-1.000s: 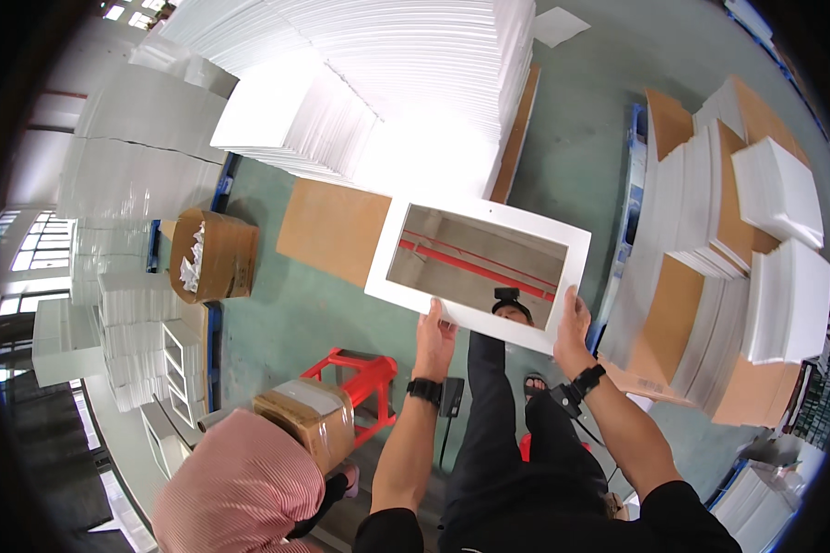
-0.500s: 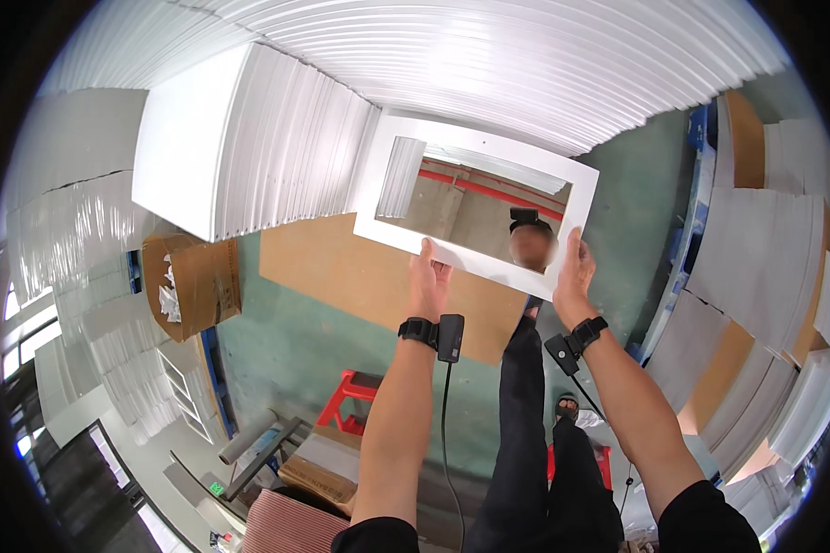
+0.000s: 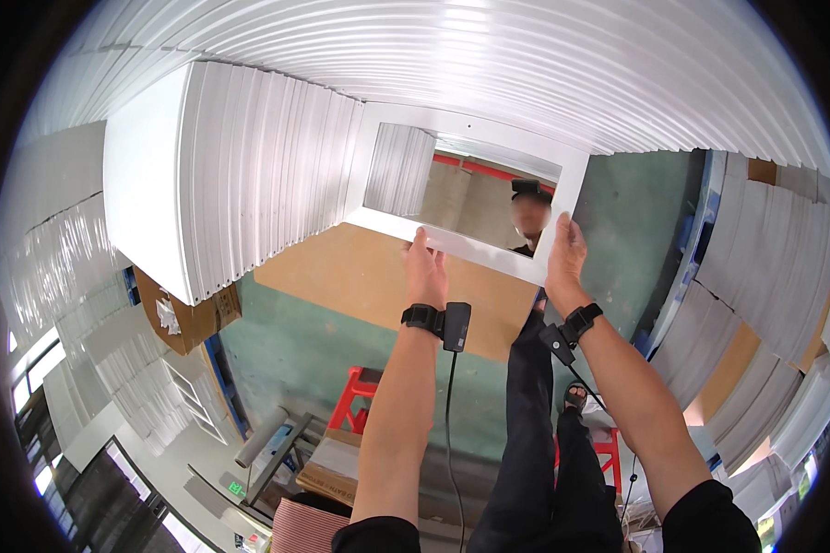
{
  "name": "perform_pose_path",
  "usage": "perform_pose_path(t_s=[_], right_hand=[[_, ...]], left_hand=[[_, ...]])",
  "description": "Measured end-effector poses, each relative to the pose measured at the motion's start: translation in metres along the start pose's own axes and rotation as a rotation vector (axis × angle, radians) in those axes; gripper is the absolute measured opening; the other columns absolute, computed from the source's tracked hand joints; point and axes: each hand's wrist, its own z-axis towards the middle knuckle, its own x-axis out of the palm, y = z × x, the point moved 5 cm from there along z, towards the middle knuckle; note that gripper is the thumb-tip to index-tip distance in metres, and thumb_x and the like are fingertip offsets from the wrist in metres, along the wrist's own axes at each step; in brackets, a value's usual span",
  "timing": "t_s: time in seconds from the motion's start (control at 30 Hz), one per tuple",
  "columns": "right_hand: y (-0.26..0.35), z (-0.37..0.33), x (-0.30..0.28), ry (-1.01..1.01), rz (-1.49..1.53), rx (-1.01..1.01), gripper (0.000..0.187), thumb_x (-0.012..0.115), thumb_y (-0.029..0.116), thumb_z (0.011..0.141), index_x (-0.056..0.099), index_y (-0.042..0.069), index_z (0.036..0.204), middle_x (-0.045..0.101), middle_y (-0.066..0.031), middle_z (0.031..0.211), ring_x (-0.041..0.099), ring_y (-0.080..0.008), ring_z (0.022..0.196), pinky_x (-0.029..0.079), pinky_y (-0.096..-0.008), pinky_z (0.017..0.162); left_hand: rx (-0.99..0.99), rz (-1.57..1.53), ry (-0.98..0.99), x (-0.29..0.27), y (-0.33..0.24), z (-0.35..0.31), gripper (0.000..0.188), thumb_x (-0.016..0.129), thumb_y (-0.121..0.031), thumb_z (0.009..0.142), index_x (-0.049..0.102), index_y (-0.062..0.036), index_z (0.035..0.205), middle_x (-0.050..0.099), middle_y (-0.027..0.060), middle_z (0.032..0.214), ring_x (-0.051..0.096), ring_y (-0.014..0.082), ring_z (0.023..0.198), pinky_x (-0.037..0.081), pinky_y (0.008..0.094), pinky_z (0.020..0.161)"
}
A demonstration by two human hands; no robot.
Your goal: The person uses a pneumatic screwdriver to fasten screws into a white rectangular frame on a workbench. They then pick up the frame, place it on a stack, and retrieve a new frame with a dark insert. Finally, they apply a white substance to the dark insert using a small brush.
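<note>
Both hands hold a white-framed mirror [image 3: 466,189] up at arm's length, in the upper middle of the view. The left hand [image 3: 426,267] has its grip closed on the frame's near edge — fingers curl up over the white border, thumb side toward the glass. The right hand [image 3: 567,251] grips the frame's near right corner, palm against the border and fingers wrapped round the edge. Both forearms rise from the lower edge, nearly straight and roughly parallel, each with a black wristband; a small black device [image 3: 456,326] hangs at the left wrist with a cable trailing down.

The mirror tilts slightly, its left end touching or just beside a tall stack of white panels [image 3: 249,203] on the left — which, I cannot tell. More white panels [image 3: 526,64] fill the far side, and further stacks [image 3: 765,267] lean at the right. Below the mirror lies a brown cardboard sheet [image 3: 360,276] on the green floor [image 3: 314,359]. A red stool [image 3: 364,392] stands near the person's legs.
</note>
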Motion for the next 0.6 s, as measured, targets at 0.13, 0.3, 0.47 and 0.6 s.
perform_pose_path(t_s=[0.13, 0.3, 0.47, 0.6], right_hand=[[0.003, 0.007, -0.002, 0.095, -0.283, -0.130, 0.053, 0.057, 0.038, 0.103, 0.056, -0.003, 0.137, 0.067, -0.0202, 0.121, 0.066, -0.0290, 0.110, 0.050, -0.0379, 0.095], [0.025, 0.001, -0.007, 0.295, -0.481, 0.011, 0.056, 0.062, 0.034, 0.097, 0.057, -0.003, 0.139, 0.070, -0.0198, 0.120, 0.067, -0.0298, 0.105, 0.050, -0.0365, 0.096], [0.068, -0.010, -0.023, 0.427, -0.322, 0.014, 0.045, 0.060, 0.032, 0.098, 0.057, 0.000, 0.130, 0.068, -0.0237, 0.120, 0.067, -0.0383, 0.104, 0.052, -0.0426, 0.090], [0.086, -0.015, -0.078, 0.369, -0.463, -0.127, 0.039, 0.058, 0.035, 0.098, 0.060, 0.005, 0.123, 0.070, -0.0193, 0.113, 0.069, -0.0355, 0.100, 0.056, -0.0469, 0.073]], left_hand=[[0.014, 0.048, -0.016, 0.023, 0.000, -0.009, 0.032, 0.057, -0.026, 0.104, 0.051, -0.0025, 0.125, 0.059, 0.0105, 0.120, 0.058, 0.0212, 0.118, 0.048, 0.0370, 0.103], [-0.172, -0.013, 0.367, 0.022, 0.015, 0.009, 0.035, 0.049, -0.023, 0.099, 0.049, -0.0011, 0.125, 0.064, 0.0114, 0.112, 0.063, 0.0244, 0.112, 0.046, 0.0397, 0.104], [-0.209, -0.040, 0.314, 0.014, 0.015, 0.018, 0.044, 0.047, -0.024, 0.098, 0.050, 0.0046, 0.131, 0.057, 0.0189, 0.123, 0.058, 0.0335, 0.117, 0.047, 0.0438, 0.109], [0.050, 0.292, 0.354, -0.038, 0.041, -0.030, 0.043, 0.055, -0.022, 0.107, 0.046, -0.0031, 0.144, 0.051, 0.0121, 0.140, 0.048, 0.0269, 0.134, 0.043, 0.0383, 0.113]])
